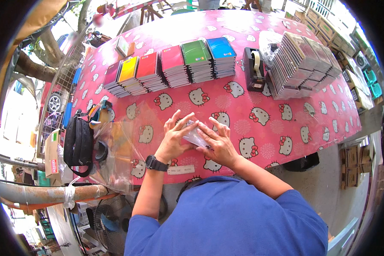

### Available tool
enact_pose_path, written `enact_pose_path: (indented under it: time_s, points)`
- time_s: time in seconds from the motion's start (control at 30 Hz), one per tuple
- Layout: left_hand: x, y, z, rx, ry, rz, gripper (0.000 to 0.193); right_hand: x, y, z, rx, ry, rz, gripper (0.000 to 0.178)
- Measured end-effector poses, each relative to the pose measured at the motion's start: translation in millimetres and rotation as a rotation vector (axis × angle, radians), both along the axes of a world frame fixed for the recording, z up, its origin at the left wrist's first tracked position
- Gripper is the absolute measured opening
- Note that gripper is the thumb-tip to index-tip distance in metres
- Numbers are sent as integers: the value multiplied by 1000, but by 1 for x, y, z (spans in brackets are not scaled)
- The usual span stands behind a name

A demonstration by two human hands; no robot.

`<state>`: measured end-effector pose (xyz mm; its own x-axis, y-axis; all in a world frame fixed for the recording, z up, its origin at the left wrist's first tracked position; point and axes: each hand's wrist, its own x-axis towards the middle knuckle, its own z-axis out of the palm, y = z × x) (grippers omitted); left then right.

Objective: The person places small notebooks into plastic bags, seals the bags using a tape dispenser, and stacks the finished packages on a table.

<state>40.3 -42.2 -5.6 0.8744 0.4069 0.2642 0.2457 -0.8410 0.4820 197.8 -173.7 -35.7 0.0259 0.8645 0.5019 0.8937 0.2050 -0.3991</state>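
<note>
On the near part of the table, a small packet in clear, shiny plastic [194, 137] lies between my two hands; most of it is covered, and I cannot make out its contents. My left hand [175, 138] grips its left side, thumb low and the other fingers spread upward. Across the right side rests my right hand [219, 143], fingers stretched over the plastic and thumb at the near edge. A white printed strip [181, 170] lies just below, beside the black watch [154, 163] on my left wrist.
Several stacks of colored spiral notebooks [173, 59] form a row across the table. A black tape dispenser [254, 72] stands beside piled plastic-wrapped notebooks [301, 66]. At left are a black bag [78, 143] and loose clear plastic sheets [121, 149]. A rusty pipe [51, 194] runs along the left.
</note>
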Motion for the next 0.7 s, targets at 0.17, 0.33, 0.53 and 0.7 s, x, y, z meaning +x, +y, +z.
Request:
enact_pose_path:
  time_s: [0.17, 0.33, 0.53, 0.7]
  points:
    - [-9, 10, -18, -42, -147, -57, 38, -9, -3, -6, 68, -4, -68, 37]
    - [-6, -2, -43, -262, -424, 46, 16, -22, -4, -6, 167, 185, -200, 25]
    - [4, -7, -44, -324, -545, 170, 38, -28, 3, 0, 180, 317, -286, 18]
    - [11, -6, -33, -178, -459, 239, 47, -31, 8, 11, 118, 403, -438, 24]
